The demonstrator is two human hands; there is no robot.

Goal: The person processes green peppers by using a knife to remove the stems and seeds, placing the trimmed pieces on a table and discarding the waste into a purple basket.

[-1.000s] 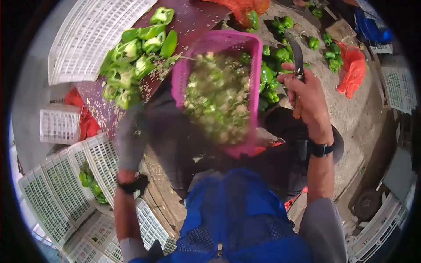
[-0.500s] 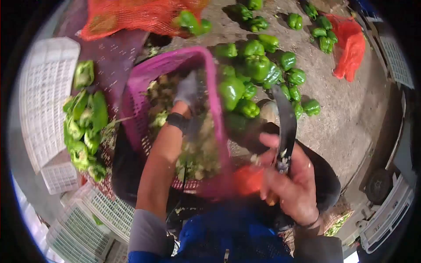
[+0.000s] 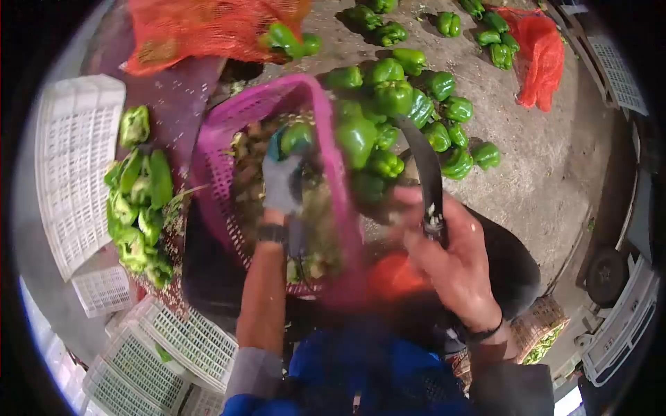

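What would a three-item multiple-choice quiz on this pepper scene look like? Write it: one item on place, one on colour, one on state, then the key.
1. Where is the gloved left hand?
A. Over the pink basket
B. On a white crate
C. On the orange net sack

2. What colour are the loose peppers on the ground?
A. Red
B. Yellow
C. Green

3. What is the right hand doing?
A. Lying open and empty
B. Gripping the dark-bladed knife
C. Holding a white crate

Key:
1 A, the glove sits above the basket's scraps, holding a green pepper.
2 C, every pepper in the pile is green.
3 B, the fingers close round the handle and the blade points up and away.
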